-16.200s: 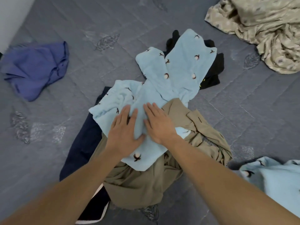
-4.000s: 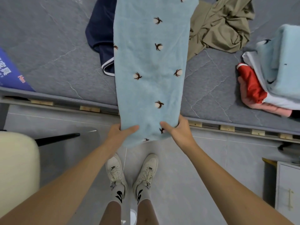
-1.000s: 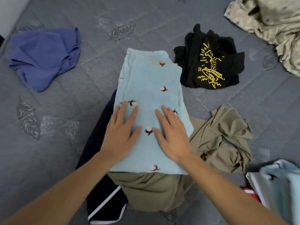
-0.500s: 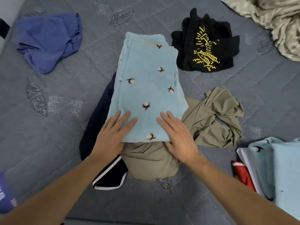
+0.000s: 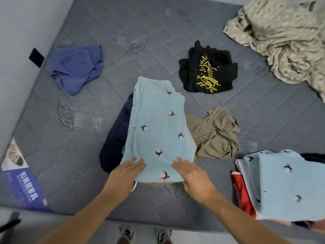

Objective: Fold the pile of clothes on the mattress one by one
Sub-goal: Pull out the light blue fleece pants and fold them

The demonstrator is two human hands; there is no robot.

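Now fold the light blue pants (image 5: 158, 131) again — lift the near hem evenly at both corners, carry it up to the waistband, then smooth flat. Lying lengthwise mid-mattress (image 5: 263, 120), atop a navy garment (image 5: 116, 136) and an olive one (image 5: 214, 134). Left hand (image 5: 125, 175) and right hand (image 5: 190, 174) pressed flat on that hem, fingers straight, gripping nothing — both forearms reaching forward.

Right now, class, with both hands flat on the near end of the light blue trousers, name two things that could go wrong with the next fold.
1. The light blue trousers lie on a crumpled olive garment and a navy one, so the uneven base may skew the fold.
2. The left hand and right hand rest at the near hem only; the far waistband is unpinned and may slide.
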